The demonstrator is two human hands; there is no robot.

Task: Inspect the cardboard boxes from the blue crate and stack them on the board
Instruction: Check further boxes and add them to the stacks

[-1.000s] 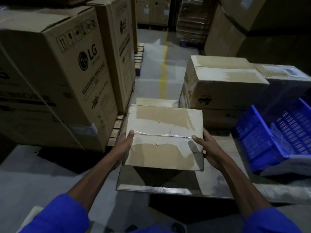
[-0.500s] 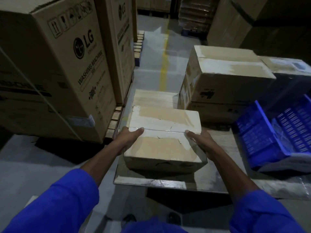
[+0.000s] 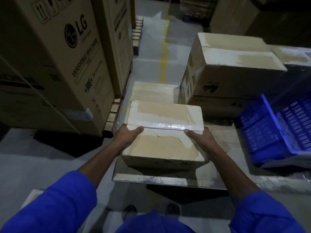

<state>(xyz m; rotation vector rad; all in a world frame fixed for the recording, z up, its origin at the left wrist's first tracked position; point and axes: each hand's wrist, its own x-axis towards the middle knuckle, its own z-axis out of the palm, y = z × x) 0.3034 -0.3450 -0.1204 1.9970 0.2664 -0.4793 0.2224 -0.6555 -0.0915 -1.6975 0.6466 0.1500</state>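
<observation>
The cardboard box sits flat on the board between the two hands, taped top up, its long axis running away from the person toward a second box beyond. The left hand and right hand grip its opposite sides, thumbs over the top, probably to square it. The blue crate lies right of the right hand.

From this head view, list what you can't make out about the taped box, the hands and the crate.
- Taped box: underside and far face hidden by its own body; whether it rests on the board is unclear.
- Left hand and right hand: fingers hidden behind the box sides.
- Blue crate: cut off by the right edge and blurred, contents unreadable.
</observation>
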